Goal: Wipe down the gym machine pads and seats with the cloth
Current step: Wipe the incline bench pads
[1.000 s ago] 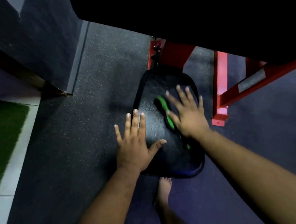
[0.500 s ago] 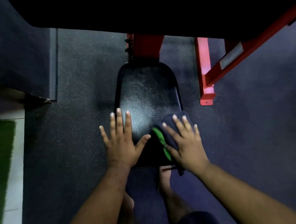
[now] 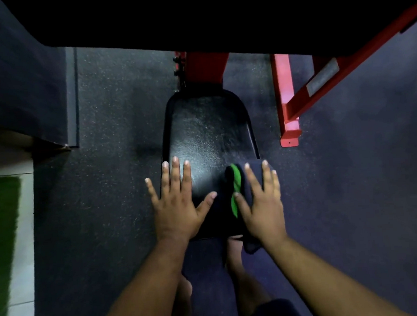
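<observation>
Head view, looking down: the left hand [image 3: 175, 210] lies flat on the near left part of the black seat [image 3: 208, 133], fingers straight and spread, thumb angled out toward the other hand, the little finger reaching past the seat's left edge. The right hand [image 3: 260, 207] is also flat with straight fingers, pressing on a dark cloth [image 3: 252, 169] with a bright green strip [image 3: 235, 180] along its left side; the cloth sits on the near right corner of the seat, beneath and just ahead of that hand, and a dark end of it hangs off the seat's near edge below the wrist. The two hands are near each other, thumbs apart. Beyond the fingertips the seat's textured surface catches light. Past the seat's far end stands a red frame [image 3: 203, 67], and to the right of the right hand a red post [image 3: 286, 104] meets the speckled dark floor [image 3: 107, 115]. Below the hands, bare feet [image 3: 232, 251] stand on the floor. Far left of the left hand lies a green mat [image 3: 2, 231].
</observation>
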### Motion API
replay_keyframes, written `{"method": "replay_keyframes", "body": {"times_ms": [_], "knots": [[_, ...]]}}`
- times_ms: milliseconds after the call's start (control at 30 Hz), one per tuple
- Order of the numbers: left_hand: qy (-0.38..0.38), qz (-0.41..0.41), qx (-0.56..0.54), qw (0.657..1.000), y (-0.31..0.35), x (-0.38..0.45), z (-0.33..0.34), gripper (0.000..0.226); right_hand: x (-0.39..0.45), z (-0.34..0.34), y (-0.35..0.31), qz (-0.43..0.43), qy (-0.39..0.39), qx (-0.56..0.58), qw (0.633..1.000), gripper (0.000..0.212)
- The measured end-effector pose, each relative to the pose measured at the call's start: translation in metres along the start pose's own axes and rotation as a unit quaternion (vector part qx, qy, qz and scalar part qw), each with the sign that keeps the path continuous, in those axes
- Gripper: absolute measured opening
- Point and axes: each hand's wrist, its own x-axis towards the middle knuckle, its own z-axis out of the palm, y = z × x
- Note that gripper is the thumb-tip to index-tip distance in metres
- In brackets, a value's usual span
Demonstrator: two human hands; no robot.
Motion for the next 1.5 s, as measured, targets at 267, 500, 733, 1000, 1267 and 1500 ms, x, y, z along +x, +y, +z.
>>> {"method": "replay_keyframes", "body": {"times_ms": [267, 500, 733, 1000, 1267, 1500], "knots": [[-0.001, -0.001, -0.006, 1.000, -0.002, 0.001, 0.002, 0.093, 0.045, -0.002, -0.025, 0.031, 0.019, -0.039, 0.999, 0.074], [0.005, 0.003, -0.009, 1.000, -0.001, -0.001, 0.002, 0.090, 0.082, -0.008, -0.027, 0.018, -0.022, -0.056, 0.998, 0.072], [0.036, -0.010, -0.009, 0.999, -0.002, 0.001, 0.004, 0.093, 0.211, -0.007, -0.121, -0.106, -0.062, -0.153, 0.980, 0.062], [0.007, -0.018, -0.013, 1.000, -0.001, 0.002, 0.002, 0.091, 0.198, -0.026, -0.070, -0.169, -0.083, -0.175, 0.966, 0.067], [0.017, -0.011, -0.020, 1.000, -0.003, 0.001, 0.003, 0.087, 0.223, -0.004, -0.141, -0.388, -0.129, -0.201, 0.890, 0.059], [0.000, -0.013, -0.036, 0.999, -0.003, -0.001, -0.001, 0.093, 0.084, -0.014, -0.031, -0.177, -0.025, -0.156, 0.971, 0.070]]}}
